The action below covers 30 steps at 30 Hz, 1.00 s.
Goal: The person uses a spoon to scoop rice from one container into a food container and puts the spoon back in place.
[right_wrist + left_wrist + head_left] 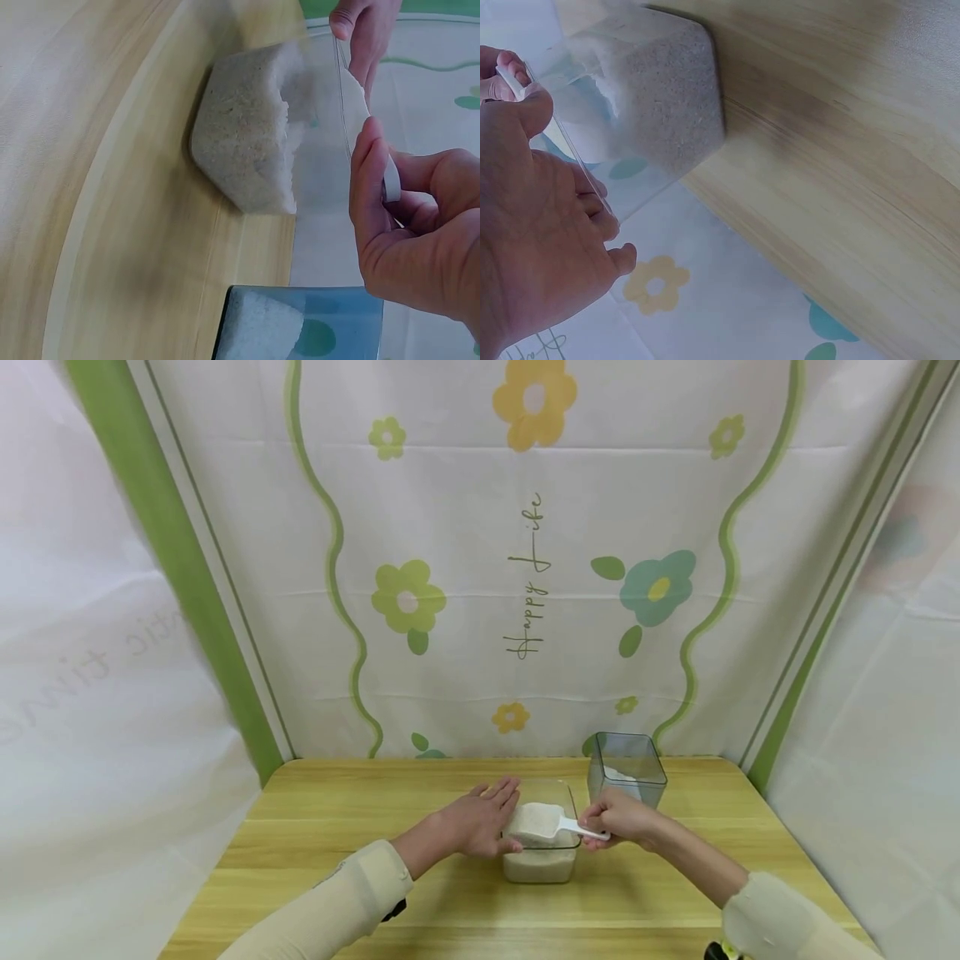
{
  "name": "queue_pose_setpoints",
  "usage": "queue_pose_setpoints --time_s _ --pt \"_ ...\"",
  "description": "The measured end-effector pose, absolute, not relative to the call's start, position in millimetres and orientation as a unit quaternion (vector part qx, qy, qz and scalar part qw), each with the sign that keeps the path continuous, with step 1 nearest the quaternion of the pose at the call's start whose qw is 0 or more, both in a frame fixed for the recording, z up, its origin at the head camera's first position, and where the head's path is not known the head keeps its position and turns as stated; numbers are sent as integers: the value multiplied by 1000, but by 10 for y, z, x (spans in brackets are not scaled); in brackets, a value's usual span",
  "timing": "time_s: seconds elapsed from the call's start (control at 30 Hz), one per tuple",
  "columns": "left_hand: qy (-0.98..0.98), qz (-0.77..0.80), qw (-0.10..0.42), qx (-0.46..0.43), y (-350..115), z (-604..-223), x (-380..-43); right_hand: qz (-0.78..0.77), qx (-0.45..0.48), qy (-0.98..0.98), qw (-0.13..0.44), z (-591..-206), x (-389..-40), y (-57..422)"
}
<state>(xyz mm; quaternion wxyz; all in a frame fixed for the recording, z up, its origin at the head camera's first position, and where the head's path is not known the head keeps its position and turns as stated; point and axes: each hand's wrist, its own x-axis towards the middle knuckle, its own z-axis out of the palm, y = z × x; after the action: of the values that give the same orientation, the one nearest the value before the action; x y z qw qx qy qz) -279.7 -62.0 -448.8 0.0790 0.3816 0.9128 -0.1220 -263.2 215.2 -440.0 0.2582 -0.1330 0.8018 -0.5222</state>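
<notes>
A clear square container (542,877) stands on the table, partly filled with pale, rice-like grains (244,127). My right hand (621,817) grips the handle of a white scoop (562,823). The scoop lies level at the container's mouth, heaped with the same pale grains, its handle reaching past the right side of the rim. My left hand (483,820) rests on the container's left rim, fingers straight and spread, thumb at the front corner. In the left wrist view, its fingertips (606,223) lie right at the rim and the scoop is partly hidden.
Behind and to the right stands a bluish see-through bin (651,792) with some white contents in it. The wooden table (337,810) ends at the back against a flower-printed curtain (465,527). Similar cloth hangs on both sides.
</notes>
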Motion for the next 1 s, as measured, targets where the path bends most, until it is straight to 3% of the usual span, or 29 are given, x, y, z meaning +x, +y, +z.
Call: queue_pose_setpoints --time_s 1.0 --pt "914 -99 84 384 -644 -4489 -2786 -588 -114 762 248 -4373 -2580 2477"
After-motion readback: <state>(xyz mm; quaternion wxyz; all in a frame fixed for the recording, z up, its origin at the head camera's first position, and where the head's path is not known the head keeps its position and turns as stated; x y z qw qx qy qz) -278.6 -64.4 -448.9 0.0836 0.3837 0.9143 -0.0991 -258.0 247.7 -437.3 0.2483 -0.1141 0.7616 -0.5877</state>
